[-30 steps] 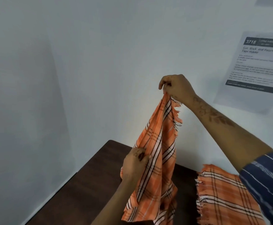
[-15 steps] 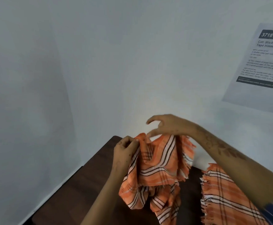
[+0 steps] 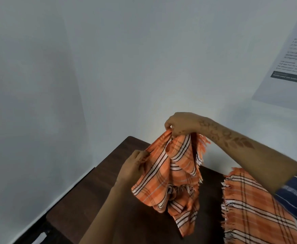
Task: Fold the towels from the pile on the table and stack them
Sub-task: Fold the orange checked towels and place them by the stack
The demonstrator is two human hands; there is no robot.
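Now | right hand (image 3: 183, 124) grip pinches orange plaid towel (image 3: 169, 175) top | left hand (image 3: 132, 167) grip clamps edge lower-left | woven cloth hangs lengthwise down, bunched, fringed, above dark counter (image 3: 84, 205) | second towel (image 3: 253, 213) flat, right.

Dark wooden table (image 3: 84, 199) against pale walls (image 3: 109, 59), printed notice (image 3: 292, 60).

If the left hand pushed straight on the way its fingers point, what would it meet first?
The left hand points rightward into the held towel it already pinches; more of that cloth comes first, likely before the right hand, though depth is unclear.
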